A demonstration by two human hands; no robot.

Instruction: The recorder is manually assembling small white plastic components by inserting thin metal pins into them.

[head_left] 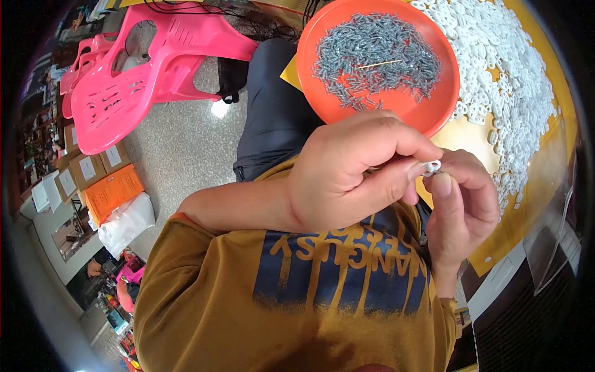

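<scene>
My left hand (362,170) pinches a small white plastic piece with a round hole (432,165) between thumb and forefinger. My right hand (462,201) meets it there, its thumb and fingers pressed together at the lower edge of the piece. A tiny dark bit shows by the right thumb tip; what those fingers hold is too small to make out. Just beyond my hands stands an orange-red bowl (451,99) of small grey, spring-like cylinders (378,56), with a thin wooden stick (379,64) lying on them.
Many white plastic pieces (508,80) are heaped on the yellow tabletop (489,251) at the right. A clear plastic sheet or bag (551,242) lies by its edge. Pink plastic chairs (118,111) stand at the left, near cardboard boxes (87,167) and a white bag (127,223).
</scene>
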